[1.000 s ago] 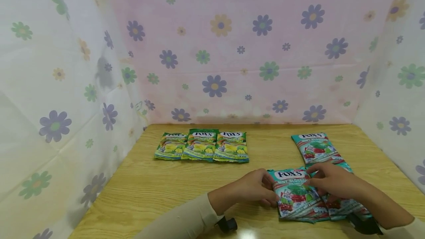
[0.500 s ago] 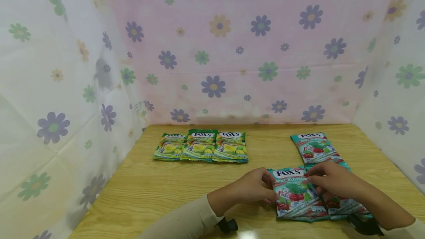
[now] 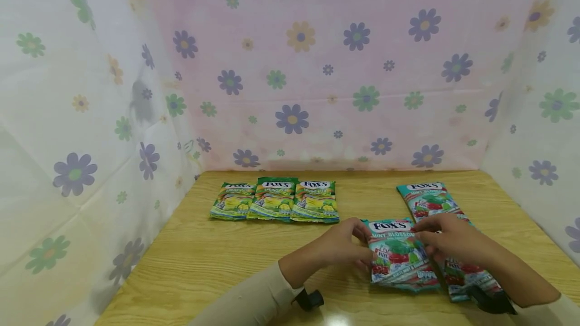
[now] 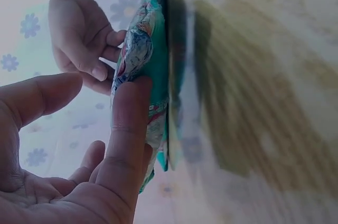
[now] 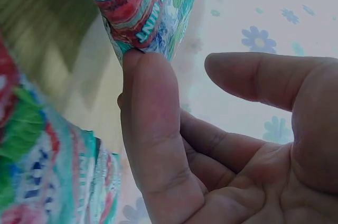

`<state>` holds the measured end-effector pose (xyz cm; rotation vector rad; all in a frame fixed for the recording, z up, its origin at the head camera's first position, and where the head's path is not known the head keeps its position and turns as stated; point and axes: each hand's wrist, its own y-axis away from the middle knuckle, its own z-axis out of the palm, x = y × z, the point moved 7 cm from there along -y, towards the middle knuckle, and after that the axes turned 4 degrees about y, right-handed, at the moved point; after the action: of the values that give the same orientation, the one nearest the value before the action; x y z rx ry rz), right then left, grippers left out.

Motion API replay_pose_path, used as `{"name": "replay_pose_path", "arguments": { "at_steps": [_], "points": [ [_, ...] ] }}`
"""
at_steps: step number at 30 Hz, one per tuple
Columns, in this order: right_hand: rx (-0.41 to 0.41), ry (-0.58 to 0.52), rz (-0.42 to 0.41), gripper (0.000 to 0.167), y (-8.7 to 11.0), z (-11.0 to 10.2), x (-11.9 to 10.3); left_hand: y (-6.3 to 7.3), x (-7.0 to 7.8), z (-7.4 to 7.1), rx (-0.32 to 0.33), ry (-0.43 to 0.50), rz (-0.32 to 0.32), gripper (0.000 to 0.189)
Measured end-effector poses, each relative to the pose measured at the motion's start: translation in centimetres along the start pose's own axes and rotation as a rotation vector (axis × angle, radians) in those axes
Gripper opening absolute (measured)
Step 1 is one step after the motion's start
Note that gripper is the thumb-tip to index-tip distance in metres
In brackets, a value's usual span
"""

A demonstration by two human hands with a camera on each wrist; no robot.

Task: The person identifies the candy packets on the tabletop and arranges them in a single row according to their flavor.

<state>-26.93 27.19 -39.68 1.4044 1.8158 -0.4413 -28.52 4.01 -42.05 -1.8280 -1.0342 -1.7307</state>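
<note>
Between my two hands is a teal Fox's Mint Blossom candy bag [image 3: 401, 258], face up and slightly raised off the table at the near right. My left hand [image 3: 340, 246] touches its left edge; in the left wrist view the index finger [image 4: 129, 123] lies along that edge, thumb apart. My right hand [image 3: 455, 240] is at the opposite edge, its index fingertip against the bag [image 5: 169, 2] in the right wrist view, thumb also apart. A second mint bag [image 3: 468, 278] lies partly beneath my right hand. Farther back lies another mint bag [image 3: 430, 200].
Three green Fox's Spring Tea bags, left [image 3: 232, 202], middle [image 3: 273, 201] and right [image 3: 315, 202], lie in an overlapping row at the table's back left. Flowered cloth [image 3: 335, 84] walls in the wooden table [image 3: 217, 260] at the back and sides.
Both hands have moved the candy bag slightly away from the near edge and to the left. A gap now shows between it and the mint bag on its right.
</note>
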Motion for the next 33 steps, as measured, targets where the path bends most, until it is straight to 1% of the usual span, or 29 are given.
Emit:
{"name": "replay_pose_path", "arguments": {
  "at_steps": [2,4,8,12,17,21,25,28,30,33],
  "points": [
    [0.027,0.019,-0.001,0.046,-0.1,-0.3,-0.3,-0.1,0.2,-0.2,0.008,0.001,0.010,0.035],
    [0.052,0.034,0.015,0.046,-0.3,-0.5,-0.5,-0.2,0.5,-0.4,0.012,0.008,0.020,0.035],
    [0.083,0.038,0.029,0.050,-0.9,-1.0,-0.8,-0.3,1.2,-0.9,0.025,0.017,0.042,0.036],
    [0.104,0.068,0.010,0.055,-1.6,-1.4,-1.2,-0.6,1.9,-1.6,0.054,0.014,0.064,0.035],
    [0.124,0.111,-0.041,0.056,-2.3,-1.9,-2.0,-1.1,2.6,-2.1,0.094,-0.008,0.079,0.036],
    [0.149,0.147,-0.055,0.058,-3.0,-2.4,-2.4,-1.8,3.0,-2.5,0.143,-0.032,0.080,0.037],
    [0.164,0.124,-0.040,0.061,-3.9,-2.6,-2.6,-2.3,3.3,-3.5,0.196,-0.044,0.079,0.036],
    [0.178,0.099,-0.031,0.062,-4.7,-2.8,-2.7,-2.8,3.2,-4.2,0.207,-0.039,0.081,0.036],
    [0.189,0.097,-0.035,0.061,-5.2,-2.9,-2.7,-3.1,3.0,-4.6,0.214,-0.035,0.080,0.035],
    [0.195,0.065,-0.038,0.062,-6.0,-2.9,-2.7,-3.5,2.7,-5.3,0.235,-0.037,0.083,0.034]
  ]
}}
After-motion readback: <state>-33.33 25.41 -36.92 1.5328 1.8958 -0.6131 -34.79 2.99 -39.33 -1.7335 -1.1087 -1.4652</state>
